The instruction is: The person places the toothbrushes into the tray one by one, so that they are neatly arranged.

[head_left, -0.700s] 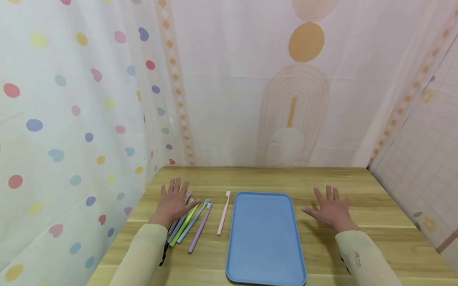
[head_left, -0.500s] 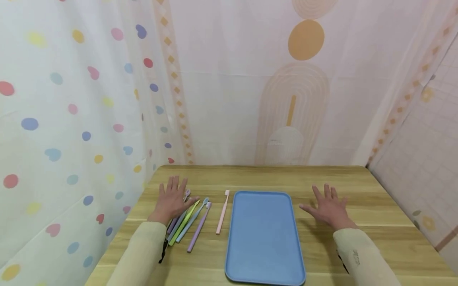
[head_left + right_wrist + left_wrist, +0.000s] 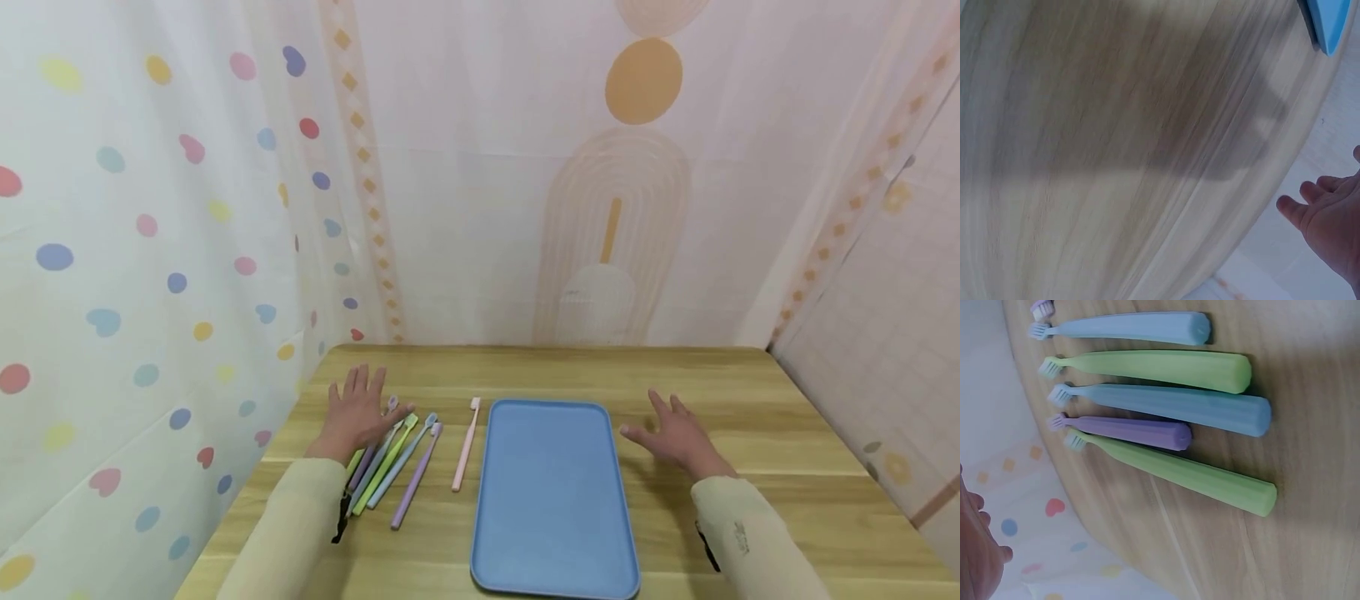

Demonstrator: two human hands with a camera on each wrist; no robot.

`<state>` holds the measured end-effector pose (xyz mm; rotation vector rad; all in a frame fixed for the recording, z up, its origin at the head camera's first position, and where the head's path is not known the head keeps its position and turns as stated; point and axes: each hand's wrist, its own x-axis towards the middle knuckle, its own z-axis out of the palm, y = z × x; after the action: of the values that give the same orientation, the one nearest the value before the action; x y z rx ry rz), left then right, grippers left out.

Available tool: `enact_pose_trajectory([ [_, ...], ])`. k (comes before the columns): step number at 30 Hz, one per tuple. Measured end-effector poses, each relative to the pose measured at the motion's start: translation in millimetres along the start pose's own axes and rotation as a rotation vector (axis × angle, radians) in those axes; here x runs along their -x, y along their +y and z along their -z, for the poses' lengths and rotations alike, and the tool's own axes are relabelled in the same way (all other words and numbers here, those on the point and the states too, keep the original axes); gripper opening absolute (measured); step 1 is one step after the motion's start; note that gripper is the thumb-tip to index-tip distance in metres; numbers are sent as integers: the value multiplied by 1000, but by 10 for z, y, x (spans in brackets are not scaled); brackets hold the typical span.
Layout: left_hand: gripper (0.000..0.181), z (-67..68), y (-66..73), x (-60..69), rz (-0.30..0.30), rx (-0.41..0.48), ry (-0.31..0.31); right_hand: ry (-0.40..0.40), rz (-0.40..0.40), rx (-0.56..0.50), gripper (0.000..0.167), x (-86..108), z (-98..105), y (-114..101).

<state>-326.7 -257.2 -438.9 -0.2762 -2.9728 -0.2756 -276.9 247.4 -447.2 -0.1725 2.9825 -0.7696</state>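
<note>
My left hand (image 3: 356, 417), fingers spread, hovers above a group of toothbrushes at the left of the table and holds nothing. The group has a green toothbrush (image 3: 384, 467), a light blue one (image 3: 403, 462) and a purple one (image 3: 417, 479), with others partly under the hand. In the left wrist view several lie side by side, among them a lower green one (image 3: 1191, 475) and a small purple one (image 3: 1129, 430). A pink toothbrush (image 3: 465, 446) lies apart, beside the blue tray (image 3: 555, 500). Right of the tray, my empty right hand (image 3: 678, 437) is held above the table, fingers extended.
The wooden table (image 3: 720, 375) reaches back to a patterned curtain (image 3: 465, 208). A dotted curtain (image 3: 172, 250) hangs at the left, and a pale patterned one (image 3: 900, 333) at the right. In the right wrist view, a tray corner (image 3: 1330, 22) shows at the upper right.
Both hands have moved slightly; the right has shifted left and turned, so fewer of its fingers show. More of the green toothbrushes shows beside my left hand. The toothbrushes and tray have not visibly moved.
</note>
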Motion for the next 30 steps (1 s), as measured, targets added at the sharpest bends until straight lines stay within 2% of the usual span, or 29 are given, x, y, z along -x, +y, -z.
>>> enact_pose_trajectory([
  [8,101,25,-29,-23,50,68,-24,-29,-38,-126,96,-2,-99,-33],
  [17,102,49,-84,-28,74,139,-37,-73,-64,-242,91,-2,-192,-114],
  [23,101,49,-111,-11,87,163,-38,-93,-93,-305,91,-18,-281,-94],
  [30,100,73,-143,19,101,219,-41,-93,-79,-362,86,10,-345,-108],
])
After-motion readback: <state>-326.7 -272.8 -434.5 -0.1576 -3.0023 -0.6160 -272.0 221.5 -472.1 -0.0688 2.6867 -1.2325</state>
